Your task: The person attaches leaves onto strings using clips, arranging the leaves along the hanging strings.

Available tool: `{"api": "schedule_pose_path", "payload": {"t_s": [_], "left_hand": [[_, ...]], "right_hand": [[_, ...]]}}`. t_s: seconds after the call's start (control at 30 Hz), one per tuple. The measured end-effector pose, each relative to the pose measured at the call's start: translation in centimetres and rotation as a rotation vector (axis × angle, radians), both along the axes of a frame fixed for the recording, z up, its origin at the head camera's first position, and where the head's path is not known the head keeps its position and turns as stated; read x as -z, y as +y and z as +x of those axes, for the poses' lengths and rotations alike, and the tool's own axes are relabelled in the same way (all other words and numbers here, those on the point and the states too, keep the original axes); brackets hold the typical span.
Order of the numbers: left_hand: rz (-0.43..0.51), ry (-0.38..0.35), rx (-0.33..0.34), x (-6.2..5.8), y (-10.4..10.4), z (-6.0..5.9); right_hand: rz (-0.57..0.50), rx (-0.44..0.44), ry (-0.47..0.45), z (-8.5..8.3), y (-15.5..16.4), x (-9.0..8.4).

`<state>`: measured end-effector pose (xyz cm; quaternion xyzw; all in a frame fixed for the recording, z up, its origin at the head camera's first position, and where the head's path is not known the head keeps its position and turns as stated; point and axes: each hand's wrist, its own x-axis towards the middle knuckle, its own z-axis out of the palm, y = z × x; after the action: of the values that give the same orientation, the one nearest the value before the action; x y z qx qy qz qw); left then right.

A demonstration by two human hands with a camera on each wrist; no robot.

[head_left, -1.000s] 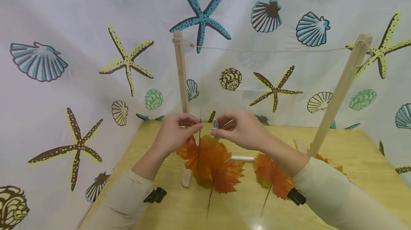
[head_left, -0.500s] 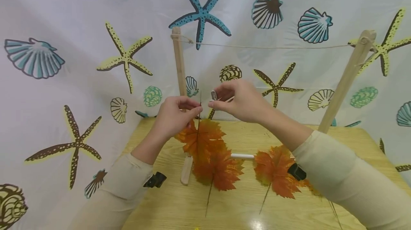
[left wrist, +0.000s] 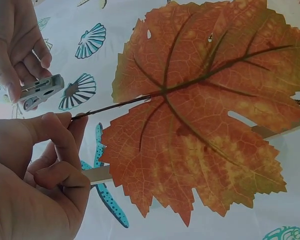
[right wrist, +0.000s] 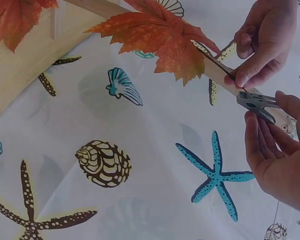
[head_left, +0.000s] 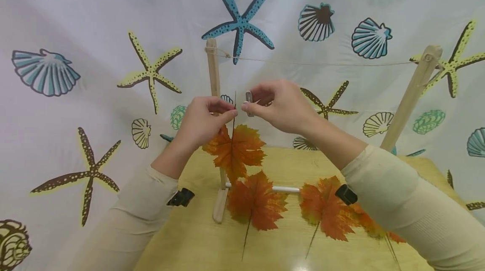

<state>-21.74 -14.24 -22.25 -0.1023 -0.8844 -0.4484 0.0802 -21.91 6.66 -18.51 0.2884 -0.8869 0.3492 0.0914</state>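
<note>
Nothing's pegged on the string yet: left hand has a pinch grip on a leaf stem below it, right hand pinches a peg alongside, more leaves wait on the worktop.

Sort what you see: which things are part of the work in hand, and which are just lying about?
In hand:
left hand pinching the leaf by its stem
right hand holding the peg
string between two posts, just above

Lying about:
two leaves on the table
white stick
</note>
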Motion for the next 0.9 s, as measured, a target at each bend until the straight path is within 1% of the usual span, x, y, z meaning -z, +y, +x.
{"api": "schedule_pose_path", "payload": {"t_s": [0.13,0.3,0.4,0.6,0.8,0.9], "left_hand": [[0.016,0.011,-0.008,-0.4,0.0,-0.4],[0.036,0.034,-0.006,-1.4,0.5,-0.6],[0.032,0.065,-0.014,-2.0,0.6,-0.7],[0.001,0.100,-0.026,-2.6,0.7,-0.7],[-0.006,0.120,-0.042,-3.4,0.8,-0.9],[-0.008,0.121,-0.046,-3.7,0.9,-0.9]], "right_hand": [[0.025,-0.003,0.003,-0.3,-0.4,-0.8],[0.043,-0.009,0.040,-0.3,-0.5,-2.0],[0.047,-0.023,0.068,-0.3,-0.5,-2.9],[0.056,-0.032,0.111,-0.3,-0.4,-4.2],[0.046,-0.026,0.143,-0.4,-0.6,-5.7],[0.052,-0.013,0.187,-0.4,-0.7,-6.4]]}}
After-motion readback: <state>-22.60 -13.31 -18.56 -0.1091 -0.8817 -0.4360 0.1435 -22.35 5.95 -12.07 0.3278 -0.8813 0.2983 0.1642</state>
